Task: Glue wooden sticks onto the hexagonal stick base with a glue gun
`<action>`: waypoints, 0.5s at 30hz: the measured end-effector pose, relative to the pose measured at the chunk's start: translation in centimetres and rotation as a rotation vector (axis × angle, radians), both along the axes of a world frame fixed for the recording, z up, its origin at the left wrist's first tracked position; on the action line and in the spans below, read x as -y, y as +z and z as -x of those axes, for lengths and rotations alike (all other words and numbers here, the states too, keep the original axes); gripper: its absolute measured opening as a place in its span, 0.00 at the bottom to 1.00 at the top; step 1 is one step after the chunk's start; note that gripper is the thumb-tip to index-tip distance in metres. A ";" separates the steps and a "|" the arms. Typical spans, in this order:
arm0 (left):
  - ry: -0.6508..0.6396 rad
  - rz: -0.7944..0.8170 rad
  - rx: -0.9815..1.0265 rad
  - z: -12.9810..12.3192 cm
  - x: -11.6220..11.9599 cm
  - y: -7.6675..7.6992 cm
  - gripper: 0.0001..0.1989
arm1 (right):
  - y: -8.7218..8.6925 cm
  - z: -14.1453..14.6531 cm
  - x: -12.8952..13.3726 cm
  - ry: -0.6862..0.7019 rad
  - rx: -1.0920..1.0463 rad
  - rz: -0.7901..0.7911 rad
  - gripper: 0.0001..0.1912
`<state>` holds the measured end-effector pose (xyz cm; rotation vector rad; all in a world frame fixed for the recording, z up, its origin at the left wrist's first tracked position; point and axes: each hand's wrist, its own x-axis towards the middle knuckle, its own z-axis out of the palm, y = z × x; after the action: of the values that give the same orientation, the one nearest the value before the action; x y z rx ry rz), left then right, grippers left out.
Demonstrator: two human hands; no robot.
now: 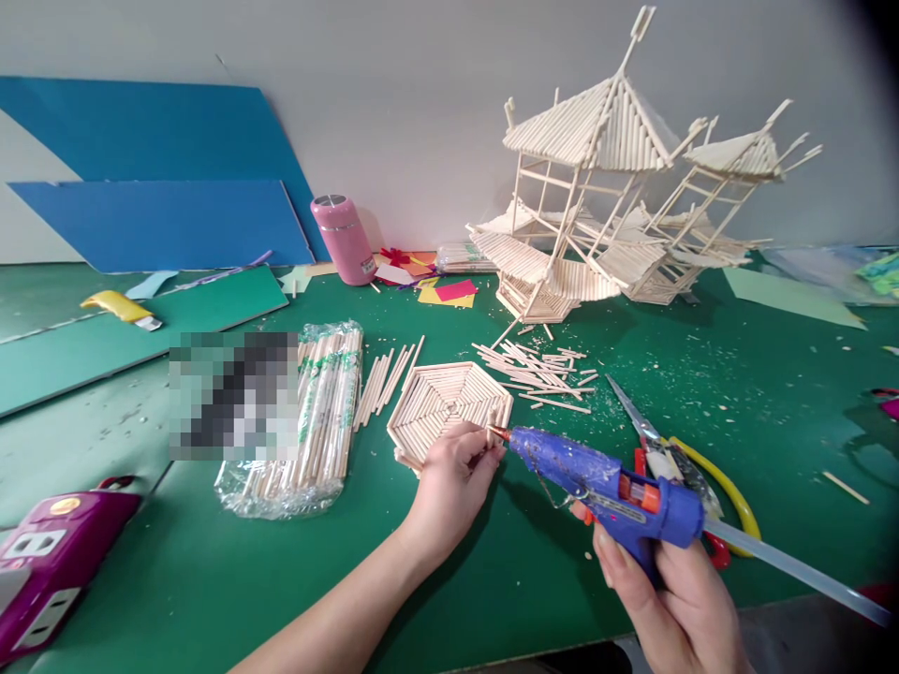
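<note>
My left hand (453, 482) is closed at the near right edge of a hexagon of wooden sticks (439, 398), its fingers partly hiding that edge. A short stick piece (492, 418) stands up just beyond the fingertips. Wrapped round the handle of a blue hot glue gun (582, 463) is my right hand (667, 599). The gun's nozzle points left, close to the short piece and my left fingertips, and a clear glue stick (801, 571) juts from its back. Loose cut sticks (540, 374) lie beyond the hexagon; several longer sticks (383, 384) lie to its left.
Stick-built pavilions (590, 131) stand at the back right. Scissors (636, 412) and yellow-handled pliers (744, 505) lie behind the glue gun. Bagged sticks (327, 412), a yellow cutter (123, 307), a pink flask (344, 239) and a purple power strip (70, 552) are leftward.
</note>
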<state>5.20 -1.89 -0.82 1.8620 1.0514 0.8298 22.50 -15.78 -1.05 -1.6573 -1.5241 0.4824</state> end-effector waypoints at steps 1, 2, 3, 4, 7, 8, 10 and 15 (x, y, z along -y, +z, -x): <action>0.002 -0.002 -0.007 0.0 0.0 0.0 0.14 | -0.1 0.0 0.1 -0.005 -0.013 0.002 0.15; 0.003 -0.001 -0.012 0.0 0.0 0.0 0.14 | -0.1 0.0 0.1 -0.012 -0.031 0.002 0.16; 0.001 0.000 -0.015 0.0 0.0 0.0 0.13 | 0.0 0.1 0.0 -0.024 -0.050 -0.005 0.15; -0.004 0.001 -0.017 0.0 0.0 -0.1 0.13 | 0.1 0.2 0.0 -0.042 -0.063 -0.021 0.15; -0.010 -0.001 -0.017 0.0 0.0 -0.1 0.12 | 0.5 0.5 -0.4 -0.070 -0.052 -0.049 0.13; -0.011 0.000 -0.017 0.0 0.0 -0.1 0.12 | 0.6 0.5 -0.5 -0.059 -0.039 -0.049 0.12; -0.012 0.004 -0.018 0.0 0.0 -0.1 0.12 | 0.7 0.5 -0.7 -0.036 -0.014 -0.045 0.11; -0.017 0.008 -0.016 0.0 0.0 0.0 0.11 | 0.6 0.3 -0.5 -0.016 0.026 -0.048 0.14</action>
<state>5.24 -1.89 -0.83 1.8716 1.0460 0.8014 22.21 -15.26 -0.48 -1.6430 -1.5286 0.4141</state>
